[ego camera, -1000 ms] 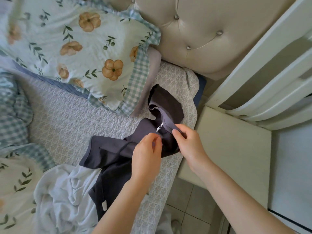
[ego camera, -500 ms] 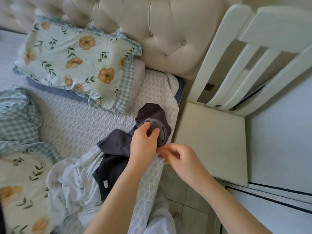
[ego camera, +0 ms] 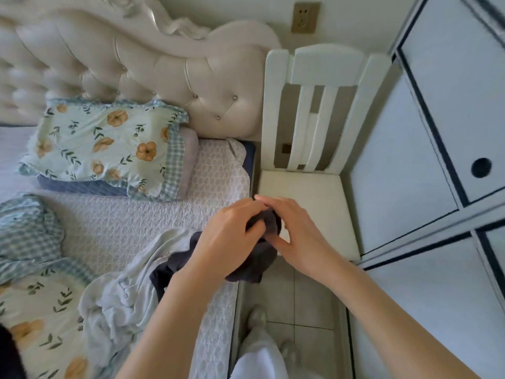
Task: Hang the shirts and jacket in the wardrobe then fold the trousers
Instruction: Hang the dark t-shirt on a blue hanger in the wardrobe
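A dark grey shirt is lifted off the bed's right edge, bunched between both hands. My left hand grips the gathered fabric from the left, fingers curled round it. My right hand holds the same bunch from the right, thumb and fingers pinching the cloth. The shirt's lower part trails down onto the bed beside a pale blue-grey garment that lies crumpled there. The white wardrobe with dark trim stands shut at the right.
A white slatted chair stands between the bed and the wardrobe. A floral pillow lies against the tufted cream headboard. A checked and floral duvet covers the left. Tiled floor and my feet show below.
Both hands raised the dark shirt off the bed and gathered it into a tight bunch, moving right toward the chair. My view lifted, bringing the chair back and wardrobe into sight.
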Action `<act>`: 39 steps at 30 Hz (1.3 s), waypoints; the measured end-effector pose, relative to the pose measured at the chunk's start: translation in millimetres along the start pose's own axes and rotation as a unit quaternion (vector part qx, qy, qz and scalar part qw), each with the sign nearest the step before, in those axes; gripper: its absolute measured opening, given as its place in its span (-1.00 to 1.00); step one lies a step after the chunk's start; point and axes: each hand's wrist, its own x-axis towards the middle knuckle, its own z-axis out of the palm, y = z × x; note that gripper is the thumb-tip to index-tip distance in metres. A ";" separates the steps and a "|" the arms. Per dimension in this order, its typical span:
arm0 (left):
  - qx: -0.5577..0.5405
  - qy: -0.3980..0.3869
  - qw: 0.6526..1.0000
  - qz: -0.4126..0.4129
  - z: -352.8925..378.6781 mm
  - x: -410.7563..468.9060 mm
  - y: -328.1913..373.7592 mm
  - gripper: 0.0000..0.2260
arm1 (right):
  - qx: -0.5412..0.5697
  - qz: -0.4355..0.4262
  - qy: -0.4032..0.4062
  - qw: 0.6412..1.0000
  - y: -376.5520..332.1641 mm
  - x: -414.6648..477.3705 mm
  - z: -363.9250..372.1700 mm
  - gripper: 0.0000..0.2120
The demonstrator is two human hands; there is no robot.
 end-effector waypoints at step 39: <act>0.058 -0.144 0.961 0.230 103.0 96.8 151.2 -0.78 | 0.024 0.329 0.585 0.741 -63.8 -260.8 -131.4 -0.74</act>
